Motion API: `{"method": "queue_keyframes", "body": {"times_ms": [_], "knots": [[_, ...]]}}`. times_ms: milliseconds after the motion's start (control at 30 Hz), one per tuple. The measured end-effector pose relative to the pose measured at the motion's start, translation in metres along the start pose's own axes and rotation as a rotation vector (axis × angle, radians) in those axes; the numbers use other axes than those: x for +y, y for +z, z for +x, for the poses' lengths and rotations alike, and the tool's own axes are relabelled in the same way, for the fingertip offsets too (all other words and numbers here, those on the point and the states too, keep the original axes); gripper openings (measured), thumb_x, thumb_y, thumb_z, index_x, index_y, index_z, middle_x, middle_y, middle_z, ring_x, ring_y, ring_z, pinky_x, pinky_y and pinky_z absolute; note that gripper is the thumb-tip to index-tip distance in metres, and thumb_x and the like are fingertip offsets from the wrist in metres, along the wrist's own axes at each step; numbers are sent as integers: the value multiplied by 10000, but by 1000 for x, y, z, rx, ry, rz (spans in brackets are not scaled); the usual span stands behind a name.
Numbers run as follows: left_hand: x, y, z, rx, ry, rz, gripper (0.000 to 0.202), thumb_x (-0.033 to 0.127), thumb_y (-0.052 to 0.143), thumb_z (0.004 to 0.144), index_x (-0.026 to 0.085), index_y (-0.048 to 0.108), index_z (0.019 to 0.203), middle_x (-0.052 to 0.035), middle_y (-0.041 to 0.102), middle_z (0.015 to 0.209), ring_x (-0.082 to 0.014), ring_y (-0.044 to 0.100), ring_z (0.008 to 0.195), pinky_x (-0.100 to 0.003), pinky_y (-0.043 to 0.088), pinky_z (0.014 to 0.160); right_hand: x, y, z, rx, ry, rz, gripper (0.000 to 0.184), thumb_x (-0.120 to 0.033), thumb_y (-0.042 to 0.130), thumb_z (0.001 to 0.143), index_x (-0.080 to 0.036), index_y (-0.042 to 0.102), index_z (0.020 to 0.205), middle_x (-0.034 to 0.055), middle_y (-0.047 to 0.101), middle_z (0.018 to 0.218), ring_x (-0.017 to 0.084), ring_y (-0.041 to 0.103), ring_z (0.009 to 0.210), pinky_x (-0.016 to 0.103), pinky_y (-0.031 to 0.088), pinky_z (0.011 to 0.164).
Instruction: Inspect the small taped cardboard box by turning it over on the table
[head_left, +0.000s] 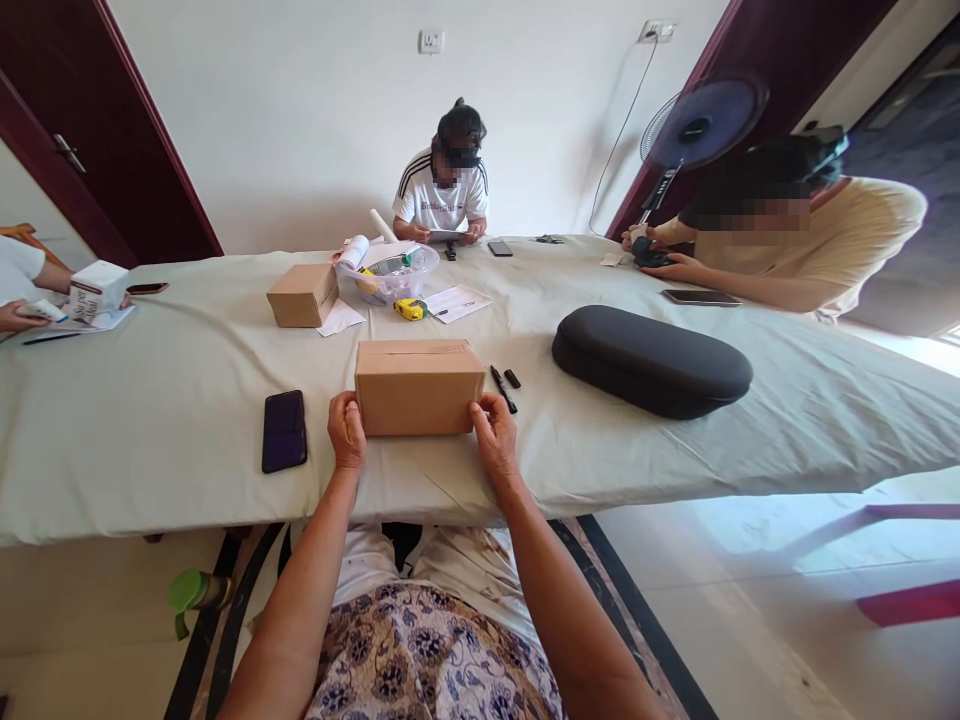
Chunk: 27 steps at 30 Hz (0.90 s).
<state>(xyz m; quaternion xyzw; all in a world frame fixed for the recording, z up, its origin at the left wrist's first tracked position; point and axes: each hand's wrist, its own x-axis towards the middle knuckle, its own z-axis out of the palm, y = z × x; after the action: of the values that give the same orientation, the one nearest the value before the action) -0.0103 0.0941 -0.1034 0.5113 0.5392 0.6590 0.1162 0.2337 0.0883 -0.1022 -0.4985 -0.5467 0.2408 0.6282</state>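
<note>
A brown cardboard box [420, 400] sits on the cloth-covered table in front of me, its top flaps closed. My left hand [347, 430] grips its left end, the fingers partly hidden behind it. At the right end my right hand [495, 432] holds the box too, thumb on the front corner. Just beyond that hand lie a black marker [503, 389] and its separate cap [512, 379]. A dark phone [284, 431] rests flat to the left of my left hand.
A black hard case [651, 360] lies on the right. Farther back are another cardboard box [301, 296], a clear plastic basket [390, 285] of items, a yellow tape measure [410, 309] and a white paper [459, 303]. Three other people sit around the table [172, 400].
</note>
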Motion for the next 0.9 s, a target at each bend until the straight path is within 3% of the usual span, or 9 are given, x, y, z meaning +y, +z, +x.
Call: {"method": "queue_keyframes", "body": {"times_ms": [167, 333, 467, 667, 900], "knots": [[6, -1, -2, -25, -1, -29, 447, 575, 374, 943, 199, 614, 982, -81, 674, 963, -225, 631, 935, -354, 489, 867, -12, 4, 5, 123, -28, 57, 498, -515, 565, 870, -214, 551, 1266, 115, 615, 1216, 238, 595, 1073, 386, 520, 872], [10, -2, 0, -81, 31, -99, 677, 760, 339, 888, 178, 616, 1096, -120, 681, 1093, -250, 640, 1037, -378, 490, 935, -29, 12, 13, 106, -26, 44, 433, -496, 567, 868, -227, 609, 1205, 116, 615, 1283, 230, 599, 1051, 365, 531, 834], [18, -5, 1, -75, -24, -85, 727, 822, 324, 853, 182, 616, 1032, -109, 682, 1018, -253, 642, 977, -382, 496, 893, -34, 15, 7, 131, -35, 34, 388, -476, 565, 876, -236, 605, 1178, 100, 639, 1211, 220, 598, 1007, 353, 533, 807], [46, -17, -11, -155, -139, 3, 530, 690, 439, 905, 210, 588, 1075, -70, 676, 1012, -224, 634, 931, -335, 484, 815, -33, 8, -16, 145, -55, 60, 369, -440, 560, 885, -243, 564, 1198, 94, 609, 1215, 230, 581, 1085, 366, 523, 855], [55, -21, -28, -135, -88, -30, 454, 594, 408, 950, 201, 596, 1079, -78, 678, 1042, -227, 627, 960, -332, 481, 843, -34, 0, -39, 143, -2, 114, 372, -428, 586, 875, -258, 550, 1203, 89, 582, 1246, 250, 572, 1152, 410, 499, 940]]}}
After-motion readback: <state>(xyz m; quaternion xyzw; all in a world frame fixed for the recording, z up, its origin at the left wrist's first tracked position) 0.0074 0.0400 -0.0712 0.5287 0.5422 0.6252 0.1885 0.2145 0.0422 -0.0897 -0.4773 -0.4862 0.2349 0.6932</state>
